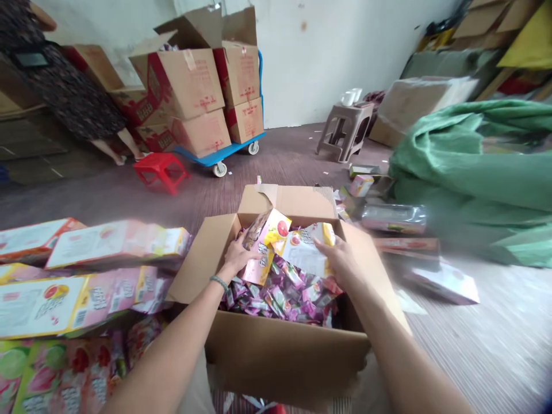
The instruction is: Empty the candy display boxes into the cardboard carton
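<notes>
An open cardboard carton (288, 351) stands in front of me, holding many small candies (287, 290) in purple wrappers. My left hand (236, 255) is closed on a small printed candy box (259, 264), pink and yellow with a grapefruit picture, tilted over the candies. My right hand (338, 261) grips a white and yellow printed candy box (306, 253) at its right end. The two printed boxes meet or overlap near the middle; I cannot tell whether they are joined. Both hands are inside the carton's opening, just above the candies.
Printed candy boxes (38, 305) lie in rows at left. Beyond are a red stool (160, 167), a blue trolley (207, 161) with stacked cartons (194, 83), and a person (71, 86). A grey stool (345, 129) holds white cups. Green sacking (466, 172) and scattered boxes (444, 282) lie right.
</notes>
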{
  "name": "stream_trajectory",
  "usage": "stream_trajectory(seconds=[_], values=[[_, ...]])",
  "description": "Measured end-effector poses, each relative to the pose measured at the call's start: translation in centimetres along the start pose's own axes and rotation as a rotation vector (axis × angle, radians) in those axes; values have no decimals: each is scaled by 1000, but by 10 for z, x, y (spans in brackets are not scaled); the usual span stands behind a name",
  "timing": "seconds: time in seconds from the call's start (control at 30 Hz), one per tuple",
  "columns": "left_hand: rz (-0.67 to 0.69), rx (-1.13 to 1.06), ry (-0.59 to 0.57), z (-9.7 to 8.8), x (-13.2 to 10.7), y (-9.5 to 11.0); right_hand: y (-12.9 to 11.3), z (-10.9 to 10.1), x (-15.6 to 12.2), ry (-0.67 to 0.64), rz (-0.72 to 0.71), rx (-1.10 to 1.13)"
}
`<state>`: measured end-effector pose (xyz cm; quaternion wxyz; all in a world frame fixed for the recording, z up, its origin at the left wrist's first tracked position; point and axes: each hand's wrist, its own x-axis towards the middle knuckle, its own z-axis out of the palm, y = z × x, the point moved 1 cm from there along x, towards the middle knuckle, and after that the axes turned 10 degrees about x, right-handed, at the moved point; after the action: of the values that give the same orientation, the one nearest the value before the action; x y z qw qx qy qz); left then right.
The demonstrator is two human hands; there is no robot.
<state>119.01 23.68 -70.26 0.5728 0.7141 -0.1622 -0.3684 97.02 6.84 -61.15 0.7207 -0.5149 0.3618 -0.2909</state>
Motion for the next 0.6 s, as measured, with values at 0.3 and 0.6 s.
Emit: stream_trajectory(seconds=[0.3, 0.6], values=[[-62, -702, -121, 33, -28, 26, 33, 23, -25, -373, -237, -217], [-218, -456, -154, 34, -40, 6, 53, 46, -27, -51, -511, -477]])
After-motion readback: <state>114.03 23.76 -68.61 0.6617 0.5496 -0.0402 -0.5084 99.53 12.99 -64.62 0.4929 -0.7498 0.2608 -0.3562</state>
